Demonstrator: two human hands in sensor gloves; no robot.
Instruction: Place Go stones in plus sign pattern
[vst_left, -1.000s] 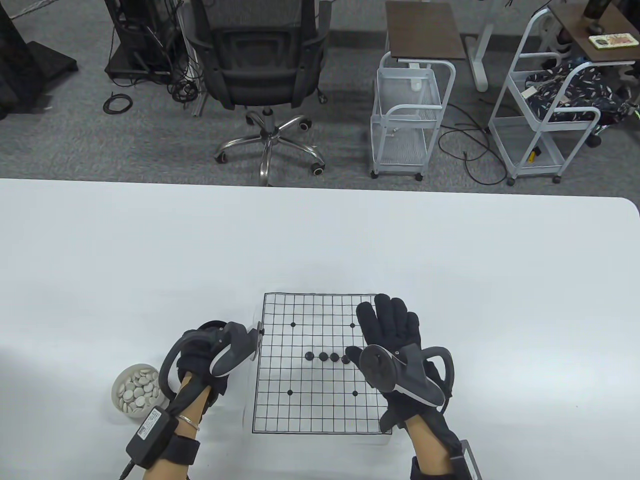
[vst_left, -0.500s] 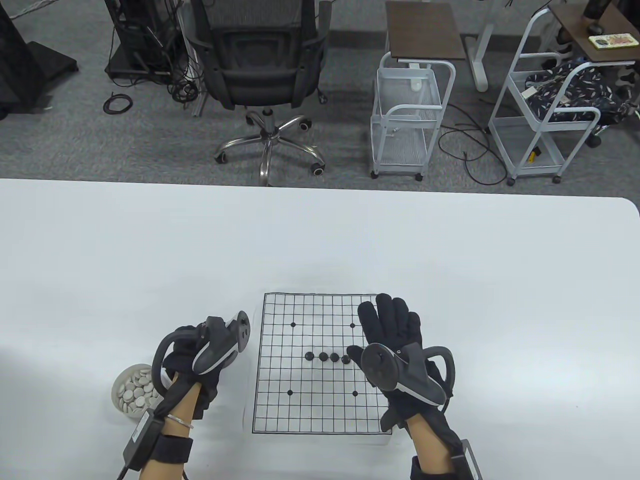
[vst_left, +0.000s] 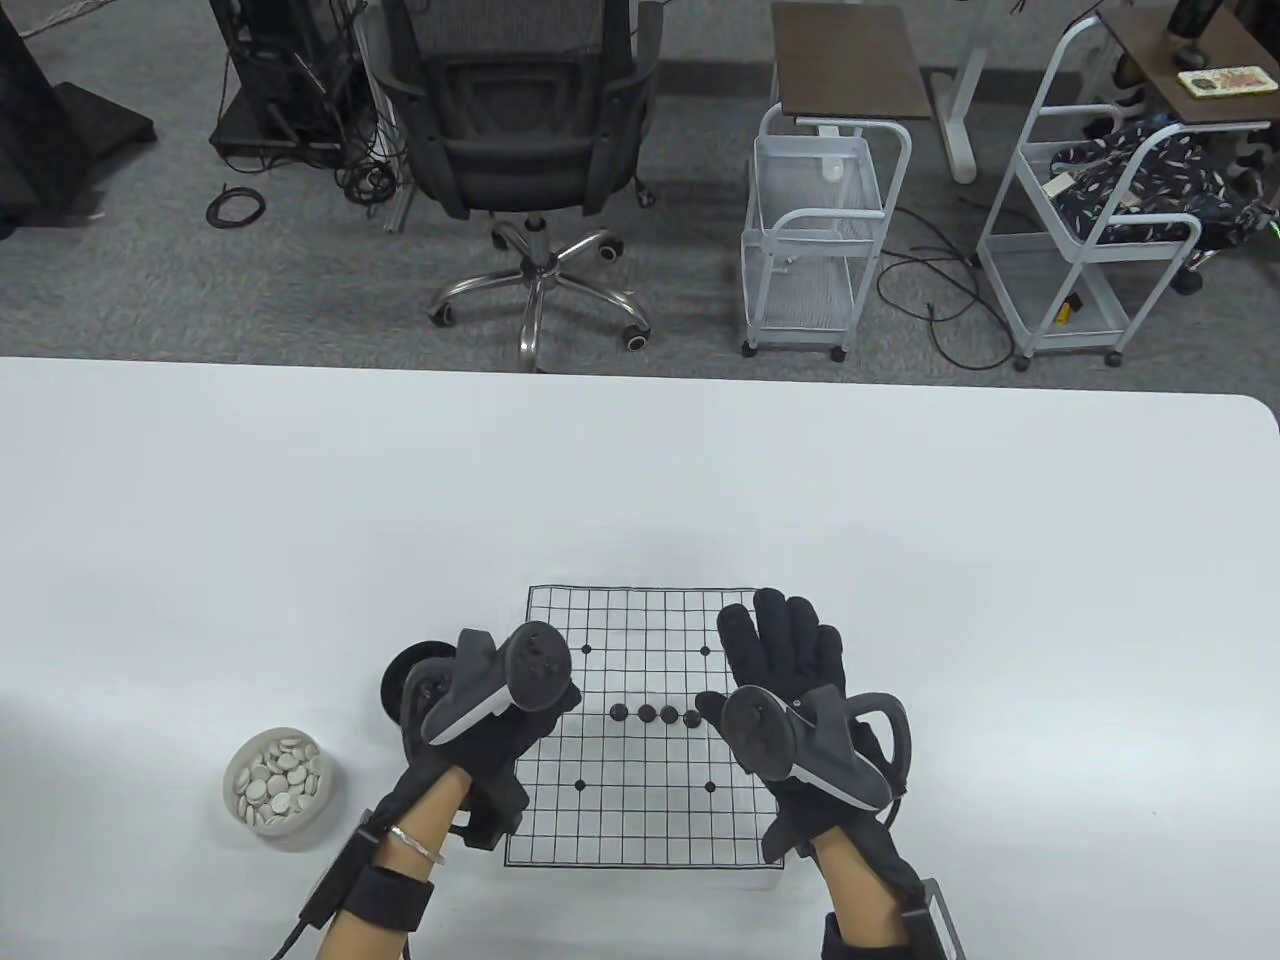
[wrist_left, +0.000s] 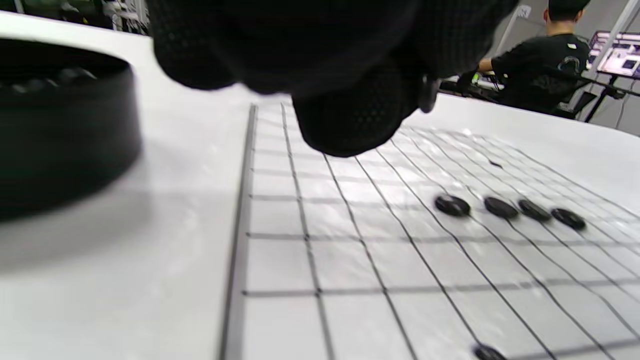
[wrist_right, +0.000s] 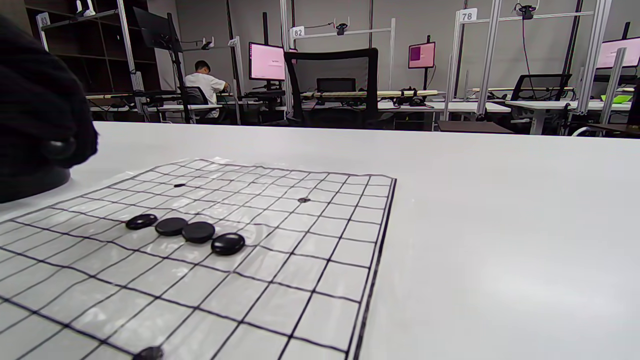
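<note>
A paper Go board lies on the white table. A row of black stones sits along its middle line, also in the left wrist view and the right wrist view. My left hand hovers over the board's left edge, left of the row. Its fingers are curled and pinch a small black stone. My right hand lies flat and open on the board's right side, its thumb next to the row's right end.
A black bowl stands just left of the board, partly behind my left hand, and shows in the left wrist view. A white bowl of white stones stands further left. The table's near edge is close below.
My left hand has moved right from above the black bowl to the board's left edge, and the bowl now shows. My right hand has not moved.
</note>
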